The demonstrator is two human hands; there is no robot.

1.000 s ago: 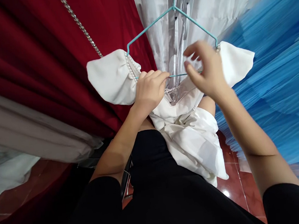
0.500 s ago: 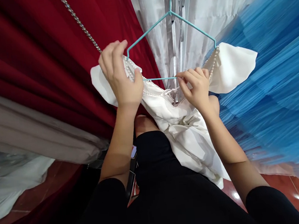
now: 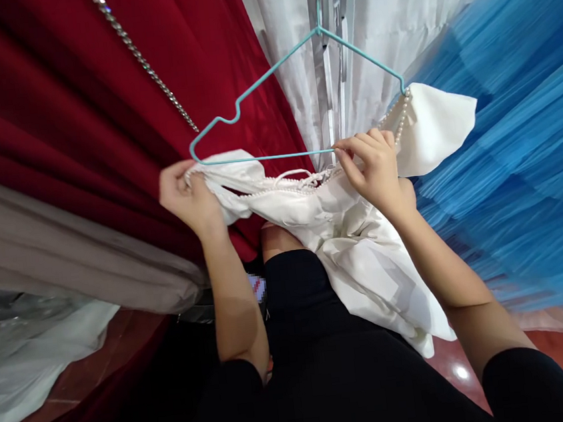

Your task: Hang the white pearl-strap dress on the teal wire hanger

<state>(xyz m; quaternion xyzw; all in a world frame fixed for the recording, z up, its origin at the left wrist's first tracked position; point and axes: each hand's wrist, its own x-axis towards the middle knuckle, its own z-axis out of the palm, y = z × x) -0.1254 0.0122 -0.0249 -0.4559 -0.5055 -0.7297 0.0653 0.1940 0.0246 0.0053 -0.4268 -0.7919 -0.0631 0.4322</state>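
The left hand (image 3: 190, 197) clenches the white dress (image 3: 349, 257) at left, below the blue hanger (image 3: 270, 157); the right hand (image 3: 370, 165) pinches its lower bar. 1 beaded strap (image 3: 405, 114) hangs at right.

Inside the hanger (image 3: 276, 67), you have an open gap between its sloping arms and bottom bar (image 3: 276, 156), backed by red cloth (image 3: 223, 42) and white drapes (image 3: 291, 69). Its left corner is bare, giving your left hand (image 3: 192, 197) a way around it. Your right hand (image 3: 371, 168) blocks the bar's right half; the white dress (image 3: 361, 249) crowds below; blue tulle (image 3: 523, 165) hems in the right corner.
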